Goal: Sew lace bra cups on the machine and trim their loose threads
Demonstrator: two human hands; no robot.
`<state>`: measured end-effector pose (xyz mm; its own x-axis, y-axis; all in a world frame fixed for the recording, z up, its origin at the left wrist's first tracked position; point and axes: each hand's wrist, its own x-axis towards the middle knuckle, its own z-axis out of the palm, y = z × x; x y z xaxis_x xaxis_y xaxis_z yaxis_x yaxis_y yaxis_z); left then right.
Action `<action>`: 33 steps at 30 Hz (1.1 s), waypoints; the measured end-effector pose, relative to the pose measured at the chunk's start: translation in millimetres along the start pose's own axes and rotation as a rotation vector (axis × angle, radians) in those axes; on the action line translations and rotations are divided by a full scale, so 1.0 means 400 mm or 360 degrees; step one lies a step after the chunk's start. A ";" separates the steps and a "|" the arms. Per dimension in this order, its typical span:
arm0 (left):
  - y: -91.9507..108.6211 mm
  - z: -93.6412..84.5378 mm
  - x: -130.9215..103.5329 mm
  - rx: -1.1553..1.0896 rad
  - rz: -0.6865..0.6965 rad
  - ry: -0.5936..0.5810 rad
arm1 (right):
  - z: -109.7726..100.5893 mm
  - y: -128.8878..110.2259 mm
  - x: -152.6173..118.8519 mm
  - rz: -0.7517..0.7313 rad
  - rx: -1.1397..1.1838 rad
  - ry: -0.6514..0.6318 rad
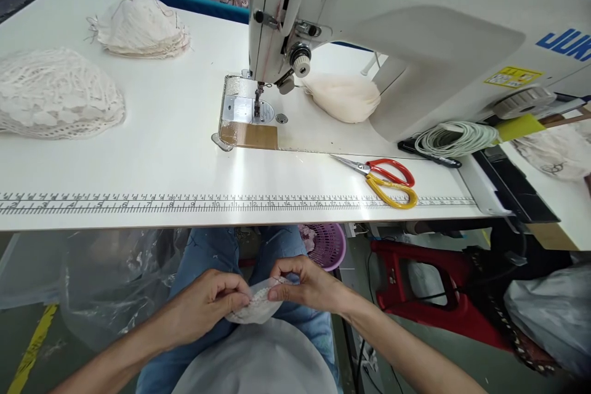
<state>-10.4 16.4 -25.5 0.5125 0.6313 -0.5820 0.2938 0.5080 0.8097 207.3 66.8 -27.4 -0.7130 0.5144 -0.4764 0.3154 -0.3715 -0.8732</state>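
Note:
Over my lap, below the table's front edge, both hands pinch a small white lace fabric piece (258, 311). My left hand (221, 301) grips its left side between thumb and fingers. Opposite, my right hand (302, 286) holds the upper right edge in a pinch. The piece looks partly sheer along the top, and its underside is hidden. Above the hands stands a white sewing machine (443, 31), its presser foot (258, 101) over the metal needle plate. A cream sheer fabric piece (348, 97) lies under the machine arm, to the right of the needle.
On the white table (152, 163) are a lace pile (60, 95), a smaller lace stack (141, 28) and scissors (390, 181) with red and yellow handles. A coil of pale cord (457, 138) sits right. Below stand a purple basket (330, 246) and a red stool (434, 295).

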 end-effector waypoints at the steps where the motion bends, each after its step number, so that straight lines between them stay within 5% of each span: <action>1: 0.004 -0.001 -0.001 -0.0013 -0.0001 -0.0014 | 0.000 -0.001 0.001 0.0000 0.0010 0.0004; 33: -0.006 -0.027 -0.027 -0.0276 -0.0260 -0.0050 | 0.001 0.007 0.029 0.0250 0.0476 0.0006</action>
<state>-25.2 14.7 -22.1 0.4951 0.5154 -0.6994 0.2330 0.6968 0.6784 199.6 71.6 -35.4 -0.6680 0.4355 -0.6034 0.2228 -0.6566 -0.7206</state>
